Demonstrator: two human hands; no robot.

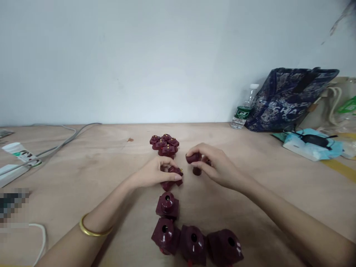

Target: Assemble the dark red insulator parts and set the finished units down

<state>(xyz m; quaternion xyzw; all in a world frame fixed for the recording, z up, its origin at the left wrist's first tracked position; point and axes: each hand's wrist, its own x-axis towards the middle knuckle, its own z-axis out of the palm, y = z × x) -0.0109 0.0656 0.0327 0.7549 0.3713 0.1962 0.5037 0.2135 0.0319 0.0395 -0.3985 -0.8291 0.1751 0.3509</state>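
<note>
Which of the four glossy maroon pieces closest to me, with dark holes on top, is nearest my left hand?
The glossy maroon piece farthest from you, just below your left hand in view; the other three sit side by side, closer to you.

The bottle (242, 109) is standing just left of the bag (289, 100) on the table (111, 163). The cup (22, 154) is lying at the table's left.

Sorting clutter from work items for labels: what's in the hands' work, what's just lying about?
In use:
- maroon part in left hand
- rounded piece in right hand
- small piece beneath it
- maroon cluster, near row, likely

Lying about:
- bottle
- patterned bag
- light-blue packet
- cables
</note>
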